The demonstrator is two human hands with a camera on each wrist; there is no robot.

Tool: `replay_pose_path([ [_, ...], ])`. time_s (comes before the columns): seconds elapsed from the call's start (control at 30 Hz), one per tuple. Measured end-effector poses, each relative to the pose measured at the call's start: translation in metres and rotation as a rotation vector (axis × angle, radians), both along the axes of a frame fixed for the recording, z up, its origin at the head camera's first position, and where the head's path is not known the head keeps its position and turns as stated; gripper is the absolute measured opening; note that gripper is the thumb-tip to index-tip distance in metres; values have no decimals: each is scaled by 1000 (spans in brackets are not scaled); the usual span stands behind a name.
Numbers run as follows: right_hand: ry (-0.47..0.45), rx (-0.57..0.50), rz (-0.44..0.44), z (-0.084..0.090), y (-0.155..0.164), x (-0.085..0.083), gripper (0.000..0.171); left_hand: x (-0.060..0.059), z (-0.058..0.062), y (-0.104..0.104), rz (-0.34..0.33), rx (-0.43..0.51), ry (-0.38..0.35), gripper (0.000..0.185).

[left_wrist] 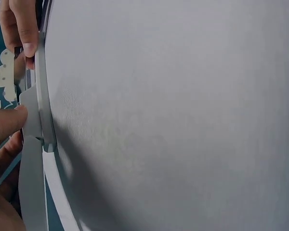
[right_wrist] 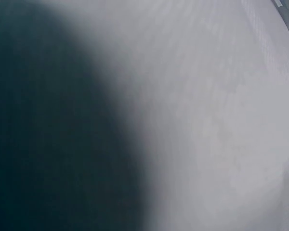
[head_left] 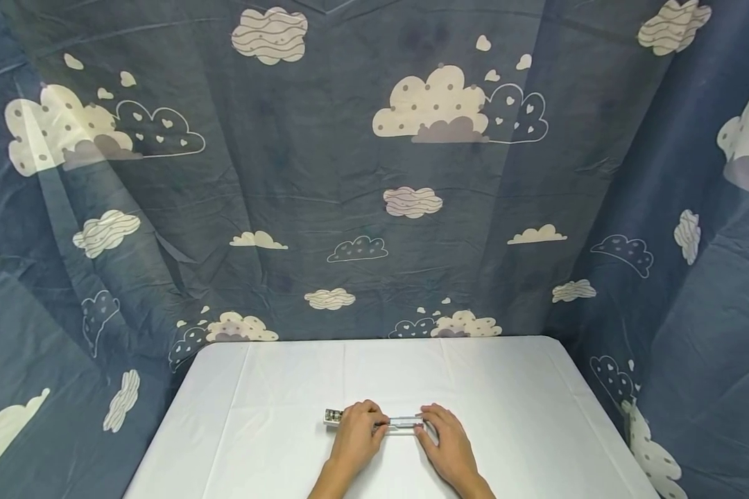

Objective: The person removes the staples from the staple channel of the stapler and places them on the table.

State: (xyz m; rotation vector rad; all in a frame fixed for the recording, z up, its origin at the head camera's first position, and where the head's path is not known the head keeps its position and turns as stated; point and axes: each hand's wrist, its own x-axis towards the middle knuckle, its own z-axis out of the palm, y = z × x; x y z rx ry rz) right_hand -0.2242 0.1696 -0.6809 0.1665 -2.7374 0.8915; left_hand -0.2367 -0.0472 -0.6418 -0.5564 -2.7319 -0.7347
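Note:
A long narrow grey and clear object (head_left: 402,421) lies across the white table (head_left: 274,388), close to its front edge. Its left end (head_left: 332,416) carries a small dark patterned part. My left hand (head_left: 367,424) curls over the object's left half and holds it. My right hand (head_left: 431,424) pinches the right end with its fingertips. In the left wrist view the object (left_wrist: 37,125) shows as a flat grey strip, with my left thumb (left_wrist: 7,122) against its edge and the right hand's fingers (left_wrist: 19,26) further along. The right wrist view shows only cloth and shadow.
The white cloth (right_wrist: 221,120) covers the whole table. Blue fabric with a cloud print (head_left: 374,173) hangs close behind and on both sides. The table's far edge (head_left: 381,339) meets that backdrop.

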Motion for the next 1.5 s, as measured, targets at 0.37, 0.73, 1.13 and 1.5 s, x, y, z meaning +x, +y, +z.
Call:
replay_pose_path([
  [0.37,-41,3,-16,2,0,0,27,0,0,3,27,67,-44,7],
  [0.73,-36,1,-19,2,-1,0,28,-1,1,10,62,148,14,9],
  [1.13,-34,-10,-25,1,-1,1,28,-2,3,17,121,150,35,11],
  [1.5,-17,3,-17,1,-1,1,30,0,3,18,132,177,27,9],
])
